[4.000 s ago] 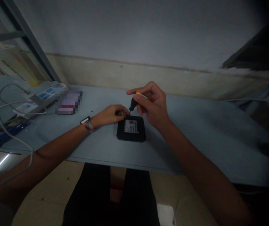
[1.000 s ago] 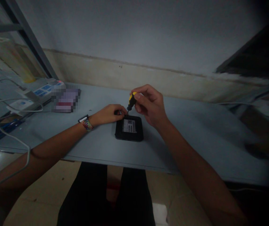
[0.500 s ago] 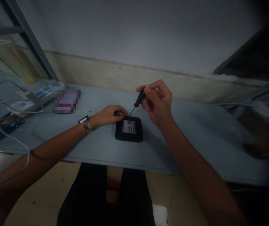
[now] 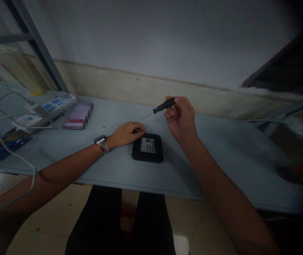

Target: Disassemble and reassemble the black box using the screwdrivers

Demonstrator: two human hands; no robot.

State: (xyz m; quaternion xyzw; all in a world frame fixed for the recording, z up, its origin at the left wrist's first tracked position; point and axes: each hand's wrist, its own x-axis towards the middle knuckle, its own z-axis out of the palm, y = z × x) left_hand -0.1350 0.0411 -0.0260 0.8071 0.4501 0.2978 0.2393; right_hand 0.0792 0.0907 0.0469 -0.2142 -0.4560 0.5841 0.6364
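Observation:
A flat black square box [image 4: 147, 158] with a white printed label lies on the table in front of me. My left hand [image 4: 130, 134], with a watch and a colourful band at the wrist, rests at the box's upper left corner. Its fingers are curled with thumb and forefinger together; what is between them, if anything, is hidden. My right hand [image 4: 182, 118] grips a screwdriver [image 4: 164, 106] by its black handle. The thin shaft slants down to the left, and its tip appears by the left hand's knuckles, off the box.
A phone with a blurred screen [image 4: 77, 116] lies at the left, beside a white power strip [image 4: 54, 104] with a plug and looping white cable [image 4: 16, 152]. A metal frame [image 4: 44, 53] stands behind them. The wall [image 4: 141, 83] borders the table [image 4: 109, 170].
The screwdriver has come off the box's top edge and tilted flatter, its tip swinging left toward my left hand. My left fingers have curled more. The whole view has shifted slightly.

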